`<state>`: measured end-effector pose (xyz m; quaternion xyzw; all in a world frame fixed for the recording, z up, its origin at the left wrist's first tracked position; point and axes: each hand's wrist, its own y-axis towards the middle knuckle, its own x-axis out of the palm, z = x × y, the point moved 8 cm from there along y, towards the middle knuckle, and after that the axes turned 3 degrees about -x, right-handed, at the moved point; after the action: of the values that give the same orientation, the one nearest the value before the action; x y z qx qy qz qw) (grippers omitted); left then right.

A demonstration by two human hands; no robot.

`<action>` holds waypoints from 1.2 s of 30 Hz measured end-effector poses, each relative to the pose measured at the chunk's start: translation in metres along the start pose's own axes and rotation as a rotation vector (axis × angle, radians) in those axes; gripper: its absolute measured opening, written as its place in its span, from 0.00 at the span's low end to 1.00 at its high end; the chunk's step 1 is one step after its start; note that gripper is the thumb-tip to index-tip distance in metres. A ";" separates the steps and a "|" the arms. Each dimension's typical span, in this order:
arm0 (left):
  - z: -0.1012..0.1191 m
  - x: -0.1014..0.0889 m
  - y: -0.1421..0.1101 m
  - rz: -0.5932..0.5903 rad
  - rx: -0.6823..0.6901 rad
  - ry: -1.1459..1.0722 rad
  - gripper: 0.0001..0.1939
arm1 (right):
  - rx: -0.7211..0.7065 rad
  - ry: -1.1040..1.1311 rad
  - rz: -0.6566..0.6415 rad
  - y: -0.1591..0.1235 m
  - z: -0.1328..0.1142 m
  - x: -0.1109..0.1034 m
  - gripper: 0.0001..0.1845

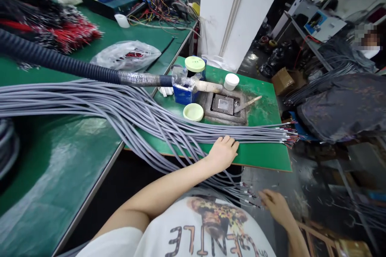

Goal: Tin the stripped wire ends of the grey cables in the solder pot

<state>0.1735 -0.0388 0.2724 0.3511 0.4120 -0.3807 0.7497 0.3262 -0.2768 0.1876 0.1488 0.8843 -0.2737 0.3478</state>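
A long bundle of grey cables (187, 126) runs from the left across the green board, its stripped ends (289, 134) showing thin coloured wires near the right edge. My left hand (223, 154) lies over the front side of this bundle, fingers bent down onto the cables. Lower down, other grey cable ends (247, 196) hang off the board in front of the printed white shirt. My right hand (275, 207) is just right of these hanging ends, slightly blurred, fingers apart and holding nothing visible.
Behind the cables sit a square solder pot (224, 104), a scraper-like stick (249, 103), a white tub (231, 81) and a pale round lid (193, 112). A ribbed dark hose (99, 73) crosses above the bundle. Another person (346, 104) is at the right.
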 end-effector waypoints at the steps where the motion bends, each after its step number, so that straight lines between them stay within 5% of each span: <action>1: 0.002 0.005 0.003 -0.007 -0.014 0.021 0.18 | -0.049 0.074 -0.067 0.004 -0.018 0.016 0.22; 4: 0.006 0.013 0.011 -0.038 -0.015 0.044 0.12 | -0.132 0.351 -0.286 0.016 -0.072 0.058 0.20; 7: 0.009 0.004 0.011 -0.018 0.009 -0.015 0.10 | -0.155 0.628 -0.344 0.032 -0.106 0.071 0.22; 9: 0.010 -0.007 0.006 0.014 0.008 -0.108 0.10 | -0.186 0.802 -0.198 0.047 -0.117 0.053 0.24; 12: 0.014 -0.018 -0.008 0.003 0.033 -0.270 0.09 | -0.279 0.969 0.224 0.062 -0.123 -0.007 0.24; 14: 0.017 -0.020 -0.017 -0.038 0.054 -0.366 0.09 | -0.347 0.965 0.499 0.058 -0.128 -0.048 0.22; 16: 0.017 -0.024 -0.025 -0.055 0.052 -0.494 0.09 | -0.403 0.820 0.641 0.050 -0.143 -0.074 0.20; 18: 0.009 -0.031 -0.031 -0.016 -0.007 -0.708 0.10 | -0.419 0.549 0.535 0.049 -0.170 -0.073 0.19; 22: -0.025 -0.040 -0.038 0.154 -0.296 -1.233 0.16 | -0.471 0.022 0.067 0.049 -0.217 -0.021 0.17; 25: -0.044 -0.038 -0.043 0.248 -0.452 -1.460 0.16 | -0.571 -0.167 -0.091 0.042 -0.241 0.008 0.16; 33: -0.051 -0.028 -0.048 0.262 -0.514 -1.651 0.12 | -0.615 -0.236 -0.291 0.032 -0.259 0.027 0.17; 36: -0.046 -0.028 -0.046 0.240 -0.507 -1.616 0.14 | -0.597 -0.196 -0.209 0.039 -0.260 0.020 0.15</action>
<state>0.1075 -0.0133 0.2686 -0.1653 -0.2165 -0.3286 0.9044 0.1913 -0.0912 0.3169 -0.0782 0.8984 -0.0498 0.4293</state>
